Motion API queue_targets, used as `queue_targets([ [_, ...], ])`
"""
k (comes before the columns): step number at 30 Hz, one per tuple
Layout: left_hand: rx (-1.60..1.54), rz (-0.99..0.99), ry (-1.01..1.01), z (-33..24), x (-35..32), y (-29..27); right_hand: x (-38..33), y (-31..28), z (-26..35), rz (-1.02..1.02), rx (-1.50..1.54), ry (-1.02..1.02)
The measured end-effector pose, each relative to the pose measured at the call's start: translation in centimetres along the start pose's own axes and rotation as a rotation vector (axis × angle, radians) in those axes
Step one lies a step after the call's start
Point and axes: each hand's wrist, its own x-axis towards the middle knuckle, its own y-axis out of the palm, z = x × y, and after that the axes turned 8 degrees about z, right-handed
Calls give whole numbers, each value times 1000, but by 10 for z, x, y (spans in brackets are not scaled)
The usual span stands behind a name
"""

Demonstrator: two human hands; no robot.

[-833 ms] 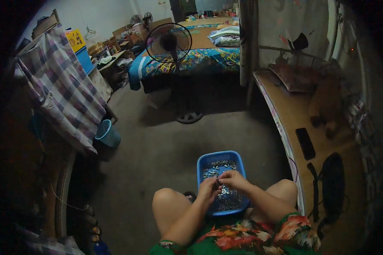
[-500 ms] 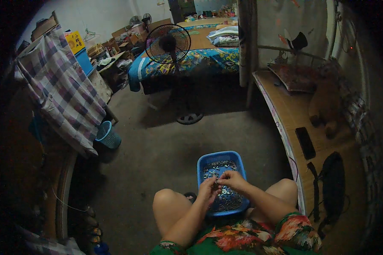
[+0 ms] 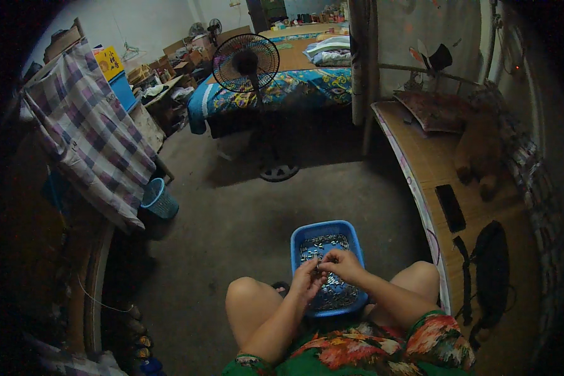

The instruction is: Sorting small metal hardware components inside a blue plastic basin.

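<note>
Both of my hands meet above a blue plastic basin [image 3: 296, 250] that stands between my knees. Many small shiny metal pieces [image 3: 338, 299] lie spread over its bottom; their exact kind is too small to tell. My left hand [image 3: 308, 279] is closed, its thumb and fingertips pinched together. Right against it, my right hand [image 3: 343, 266] is closed too, its fingertips touching those of the left. A tiny metallic glint shows between the fingertips, but its shape cannot be made out.
A bed-like bench [image 3: 413, 150] on my right holds a phone [image 3: 450, 208] and a black bag [image 3: 490, 269]. Ahead stands a floor fan [image 3: 247, 66] before a bed [image 3: 307, 84]. At left are a blue wastebasket [image 3: 160, 202] and a checked cloth [image 3: 97, 131].
My hands stay together over the basin, with only a slight shift of the fingers. The whole view has tilted very slightly.
</note>
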Motion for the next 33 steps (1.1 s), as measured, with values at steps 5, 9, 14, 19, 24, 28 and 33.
queue_targets([
  [5, 20, -41, 5, 1, -2, 8, -2, -3, 2, 4, 92, -2],
  [9, -23, -41, 11, 2, 1, 0, -3, -1, 6, 60, 56, -25],
  [14, 59, -57, 26, 0, -4, 8, -3, -1, 4, 29, 86, -31],
  [19, 59, -10, 35, 1, -5, 10, -5, 1, 1, 11, 16, -41],
  [24, 134, -79, 91, 0, -4, 6, -7, 4, 8, -60, -221, -189],
  [28, 145, -47, 56, -2, -6, 19, 2, 0, -1, -62, -82, -64],
  [33, 117, 11, 73, 1, -1, 8, -4, -4, 0, -16, 16, -80],
])
